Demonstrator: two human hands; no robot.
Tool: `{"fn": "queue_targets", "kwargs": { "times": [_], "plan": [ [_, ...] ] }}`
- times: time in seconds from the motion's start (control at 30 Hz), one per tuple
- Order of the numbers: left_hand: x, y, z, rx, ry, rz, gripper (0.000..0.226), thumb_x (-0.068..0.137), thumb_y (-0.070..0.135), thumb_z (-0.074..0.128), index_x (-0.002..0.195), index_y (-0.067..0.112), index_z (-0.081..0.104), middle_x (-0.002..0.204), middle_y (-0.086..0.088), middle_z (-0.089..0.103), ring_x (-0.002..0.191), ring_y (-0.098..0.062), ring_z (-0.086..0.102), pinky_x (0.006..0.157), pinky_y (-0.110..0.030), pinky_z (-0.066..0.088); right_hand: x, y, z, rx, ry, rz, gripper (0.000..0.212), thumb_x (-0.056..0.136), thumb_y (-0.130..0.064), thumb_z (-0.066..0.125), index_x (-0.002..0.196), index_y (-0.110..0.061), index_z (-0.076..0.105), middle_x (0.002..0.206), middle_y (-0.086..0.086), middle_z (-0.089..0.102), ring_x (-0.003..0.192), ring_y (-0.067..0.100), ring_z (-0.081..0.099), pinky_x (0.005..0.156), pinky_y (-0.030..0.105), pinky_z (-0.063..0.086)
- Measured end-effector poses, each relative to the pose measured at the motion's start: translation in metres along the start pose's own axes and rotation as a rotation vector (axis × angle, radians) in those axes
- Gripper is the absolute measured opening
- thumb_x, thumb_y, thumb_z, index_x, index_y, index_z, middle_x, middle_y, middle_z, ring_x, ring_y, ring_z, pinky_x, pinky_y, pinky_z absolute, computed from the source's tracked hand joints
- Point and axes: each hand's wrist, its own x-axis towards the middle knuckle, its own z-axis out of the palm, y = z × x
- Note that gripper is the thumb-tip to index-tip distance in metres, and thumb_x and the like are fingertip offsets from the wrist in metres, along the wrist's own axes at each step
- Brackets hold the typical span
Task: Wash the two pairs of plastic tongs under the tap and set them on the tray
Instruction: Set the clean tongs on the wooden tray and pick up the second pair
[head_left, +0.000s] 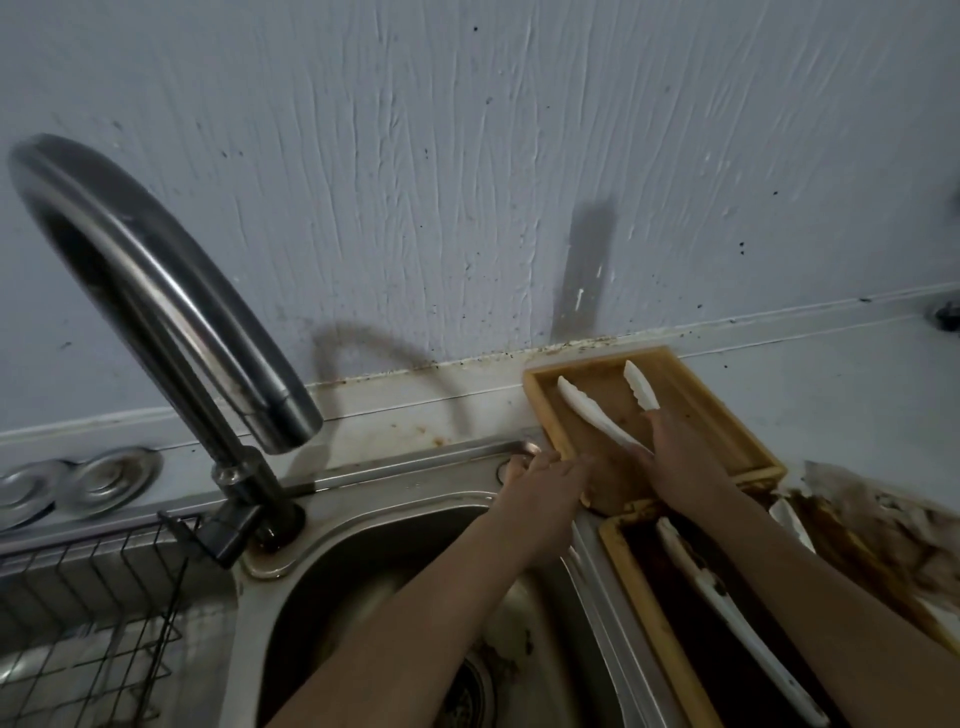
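A pair of white plastic tongs (597, 413) lies spread in the yellow tray (727, 415) by the wall, its two serrated tips pointing away from me. My right hand (680, 457) is closed around the tongs' near end, inside the tray. My left hand (545, 483) rests on the tray's near-left corner, fingers spread over the sink rim. A second pair of white tongs (727, 613), smeared with brown, lies in a dirty yellow tray (649, 623) nearer to me, partly under my right forearm. No water runs from the steel tap (171, 312).
The steel sink (363, 597) is below my left arm, its drain near the bottom edge. A wire rack (88, 623) stands at the left. Brown stains and a dirty white item (789, 519) cover the counter to the right. The wall is close behind.
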Motion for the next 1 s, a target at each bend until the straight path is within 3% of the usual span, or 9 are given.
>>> {"fn": "queue_targets", "kwargs": {
  "times": [0.13, 0.23, 0.37, 0.53, 0.77, 0.9, 1.0],
  "plan": [
    [-0.010, 0.015, -0.004, -0.034, -0.020, -0.040, 0.088, 0.083, 0.002, 0.053, 0.150, 0.021, -0.001, 0.154, -0.010, 0.027, 0.146, -0.026, 0.010, 0.116, -0.054, 0.007, -0.012, 0.000, -0.010, -0.084, 0.115, -0.070, 0.052, 0.091, -0.037, 0.049, 0.134, -0.010, 0.039, 0.133, 0.012, 0.052, 0.118, 0.027, 0.052, 0.097, 0.041, 0.045],
    [-0.032, 0.032, -0.005, -0.076, 0.096, 0.020, 0.082, 0.082, -0.002, 0.050, 0.149, 0.018, 0.007, 0.153, -0.008, 0.029, 0.146, -0.022, 0.009, 0.117, -0.052, 0.002, -0.041, 0.007, -0.024, -0.142, 0.244, -0.088, 0.051, 0.091, -0.040, 0.046, 0.134, -0.014, 0.038, 0.137, 0.009, 0.051, 0.126, 0.029, 0.047, 0.106, 0.052, 0.034],
    [-0.065, 0.058, 0.014, -0.064, 0.200, 0.147, 0.076, 0.079, -0.005, 0.048, 0.147, 0.019, 0.022, 0.153, -0.005, 0.030, 0.145, -0.020, 0.016, 0.118, -0.053, 0.005, -0.103, 0.026, -0.027, -0.157, 0.266, -0.106, 0.046, 0.090, -0.040, 0.043, 0.128, -0.015, 0.044, 0.124, 0.008, 0.060, 0.113, 0.027, 0.057, 0.096, 0.051, 0.046],
    [-0.090, 0.082, 0.030, 0.008, 0.134, 0.226, 0.069, 0.084, 0.002, 0.047, 0.147, 0.019, 0.022, 0.154, -0.004, 0.028, 0.145, -0.023, 0.016, 0.116, -0.045, -0.005, -0.164, 0.046, -0.014, -0.267, 0.251, -0.008, 0.041, 0.090, -0.039, 0.047, 0.121, -0.014, 0.055, 0.111, 0.005, 0.068, 0.103, 0.023, 0.063, 0.089, 0.040, 0.049],
    [-0.099, 0.099, 0.031, -0.033, 0.049, 0.107, 0.076, 0.083, 0.000, 0.051, 0.148, 0.019, 0.017, 0.152, -0.014, 0.031, 0.145, -0.025, 0.017, 0.119, -0.048, 0.007, -0.192, 0.051, -0.009, -0.396, 0.105, 0.093, 0.025, 0.092, -0.040, 0.042, 0.094, -0.023, 0.059, 0.093, -0.004, 0.065, 0.096, 0.019, 0.056, 0.086, 0.036, 0.041],
    [-0.097, 0.101, 0.025, -0.107, 0.035, 0.073, 0.068, 0.083, 0.008, 0.055, 0.144, 0.019, 0.025, 0.138, -0.009, 0.047, 0.130, -0.026, 0.042, 0.112, -0.045, 0.028, -0.189, 0.048, -0.011, -0.364, 0.064, 0.109, 0.016, 0.091, -0.031, 0.047, 0.091, -0.020, 0.058, 0.089, -0.004, 0.063, 0.093, 0.018, 0.057, 0.088, 0.036, 0.044],
    [-0.099, 0.105, 0.015, -0.095, 0.058, 0.064, 0.055, 0.085, 0.013, 0.055, 0.136, 0.020, 0.036, 0.121, -0.005, 0.060, 0.111, -0.024, 0.056, 0.104, -0.042, 0.036, -0.188, 0.041, -0.017, -0.189, 0.070, 0.084, 0.008, 0.090, -0.025, 0.053, 0.084, -0.021, 0.054, 0.076, -0.007, 0.057, 0.074, 0.012, 0.059, 0.078, 0.033, 0.051]
  ]
}}
